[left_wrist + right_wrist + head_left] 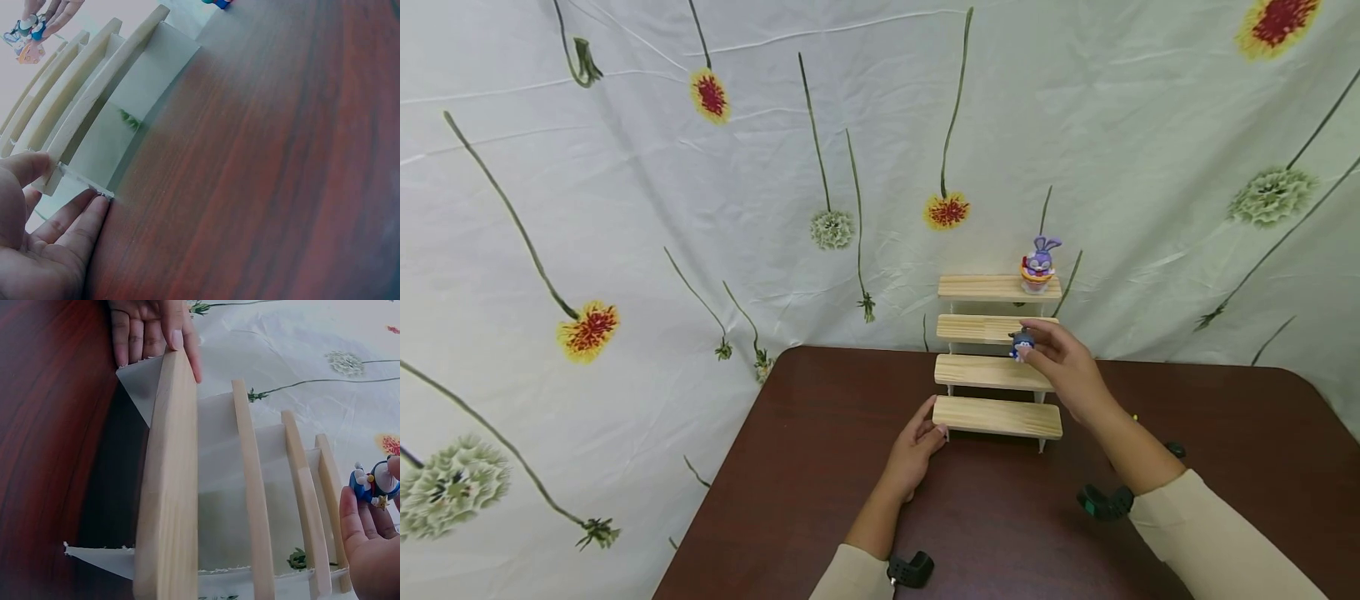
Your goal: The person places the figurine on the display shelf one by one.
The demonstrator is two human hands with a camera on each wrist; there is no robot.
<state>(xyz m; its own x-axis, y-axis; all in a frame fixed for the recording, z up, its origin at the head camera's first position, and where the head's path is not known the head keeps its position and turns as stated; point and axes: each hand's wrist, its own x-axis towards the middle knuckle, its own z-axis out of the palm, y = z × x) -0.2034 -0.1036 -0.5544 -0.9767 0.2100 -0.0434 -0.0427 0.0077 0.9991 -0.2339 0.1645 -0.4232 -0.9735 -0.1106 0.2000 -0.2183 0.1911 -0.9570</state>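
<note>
A wooden stepped display stand (998, 414) with white side supports stands at the table's far edge. My left hand (913, 450) grips the left end of its lowest step, thumb at the board and other fingers against the side support (94, 187). Between the thumb and fingers of my right hand (1067, 367) is a small blue-and-white figurine (375, 481), pinched in front of the second step from the top. On the right end of the top step sits a purple rabbit figurine (1038, 265) in an orange and pink base.
The dark red-brown table (820, 467) meets a floral white cloth (760, 183) behind it. Black bands (912, 570) are on both wrists. A small dark object (1176, 449) lies beyond my right forearm, and a blue item (217, 2) shows at the left wrist view's top edge.
</note>
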